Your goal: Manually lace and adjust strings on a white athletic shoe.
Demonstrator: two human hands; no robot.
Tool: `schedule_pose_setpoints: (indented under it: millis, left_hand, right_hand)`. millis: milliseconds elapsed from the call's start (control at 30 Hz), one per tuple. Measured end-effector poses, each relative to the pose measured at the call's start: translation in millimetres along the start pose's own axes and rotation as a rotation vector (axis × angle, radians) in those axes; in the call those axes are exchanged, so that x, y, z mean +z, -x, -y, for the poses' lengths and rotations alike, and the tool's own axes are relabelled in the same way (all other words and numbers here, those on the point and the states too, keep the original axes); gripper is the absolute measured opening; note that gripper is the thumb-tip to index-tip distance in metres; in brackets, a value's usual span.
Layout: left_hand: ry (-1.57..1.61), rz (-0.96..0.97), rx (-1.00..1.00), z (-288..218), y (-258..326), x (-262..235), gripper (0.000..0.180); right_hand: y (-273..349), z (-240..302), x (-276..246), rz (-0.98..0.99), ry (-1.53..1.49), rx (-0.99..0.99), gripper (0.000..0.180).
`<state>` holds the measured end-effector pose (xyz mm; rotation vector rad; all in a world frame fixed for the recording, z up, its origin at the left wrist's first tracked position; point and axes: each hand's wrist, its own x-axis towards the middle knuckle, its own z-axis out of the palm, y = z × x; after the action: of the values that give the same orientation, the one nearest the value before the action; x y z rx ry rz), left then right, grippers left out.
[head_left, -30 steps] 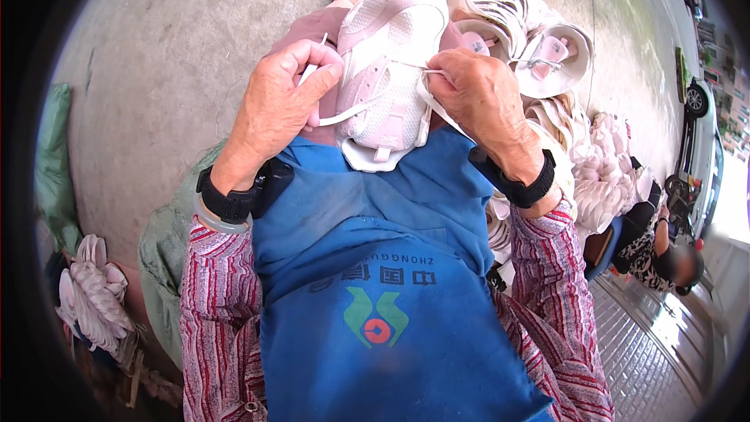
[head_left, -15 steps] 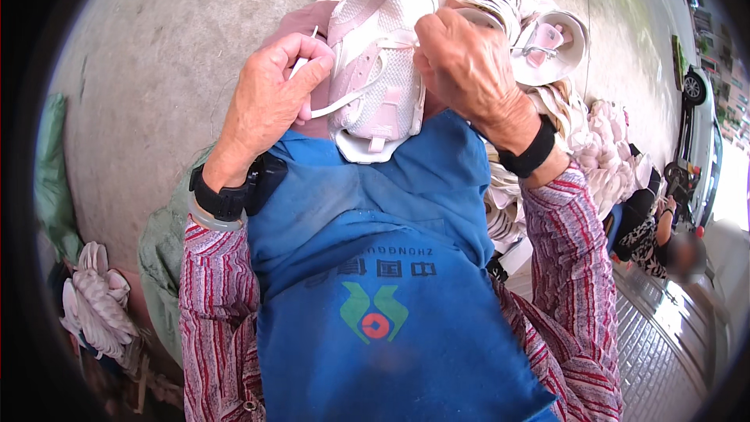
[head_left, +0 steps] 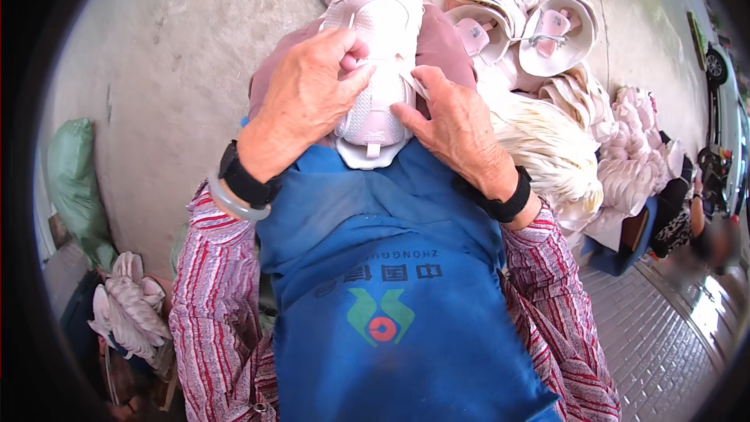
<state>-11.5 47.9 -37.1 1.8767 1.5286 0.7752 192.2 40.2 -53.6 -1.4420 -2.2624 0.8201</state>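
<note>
A white and pink shoe upper lies lengthwise across my lap, its heel tab toward me at the edge of my blue apron. Over the upper's lacing area, my left hand is closed in a pinch on the white shoelace, and its fingertips partly cover it. At the upper's right side my right hand has a length of white shoelace between its bent fingers, with the thumb low against the upper. Both wrists wear black bands, and a pale bangle circles the left one.
Stacked pale shoe uppers pile up on the right, with cupped ones behind. A green sack and more uppers stand at left. A person sits far right; a car is beyond.
My left hand has moved right, over the upper, and my right hand has come lower beside it. The lace loop that hung toward my left hand no longer shows. The view has shifted slightly.
</note>
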Motion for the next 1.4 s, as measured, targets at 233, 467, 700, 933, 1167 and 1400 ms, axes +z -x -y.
schedule_pose_setpoints:
  millis: [233, 467, 700, 933, 1167, 1400]
  left_hand:
    - [-0.258, 0.000, 0.057, -9, -3, 9, 0.014]
    - [-0.389, 0.062, 0.089, -20, -9, 10, 0.013]
    - [-0.483, 0.117, 0.059, -19, -11, 13, 0.013]
    - [-0.387, 0.049, 0.111, -8, -3, -3, 0.008]
    - [-0.166, 0.062, -0.182, 3, 11, 1, 0.008]
    - [-0.046, -0.047, -0.159, -10, 20, 0, 0.013]
  right_hand:
    - [2, -1, 8, -0.069, -0.039, -0.006, 0.029]
    - [2, -6, 7, -0.072, -0.071, -0.004, 0.025]
    - [3, -6, 11, -0.089, -0.077, -0.031, 0.024]
    - [2, -6, 11, -0.009, -0.079, 0.007, 0.028]
    - [-1, -12, 14, -0.032, -0.082, 0.005, 0.028]
    - [-2, -10, 13, -0.058, -0.066, -0.018, 0.028]
